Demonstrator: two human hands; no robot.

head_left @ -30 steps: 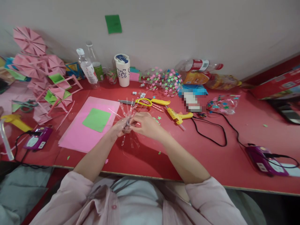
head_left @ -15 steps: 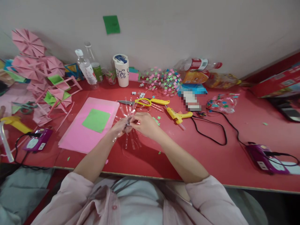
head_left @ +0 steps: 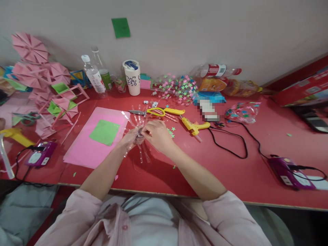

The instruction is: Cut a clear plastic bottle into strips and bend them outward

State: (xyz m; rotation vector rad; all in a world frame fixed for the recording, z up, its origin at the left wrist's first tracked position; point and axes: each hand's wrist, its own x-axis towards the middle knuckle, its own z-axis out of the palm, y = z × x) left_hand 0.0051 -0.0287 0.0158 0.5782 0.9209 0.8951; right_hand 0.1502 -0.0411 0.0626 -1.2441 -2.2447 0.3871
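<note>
A clear plastic piece cut into strips is held above the red table, its thin strips spreading outward all round a small dark centre. My left hand is closed on it from the left, with the fingers partly hidden behind the strips. From the other side, my right hand pinches at the centre with thumb and fingertips. Just beyond the hands lie yellow-handled scissors and a yellow cutter. Pink sheets with a green square of paper on top lie left of my left hand.
A yellow glue gun and its black cable lie to the right. Small paper stars are scattered near my right hand. A white cup and bottles stand along the wall. Folded pink paper shapes are stacked left. Purple power boxes flank both sides.
The clear strips have turned slightly between my hands, and my right hand has shifted a little. Both hands stay at the centre of the piece.
</note>
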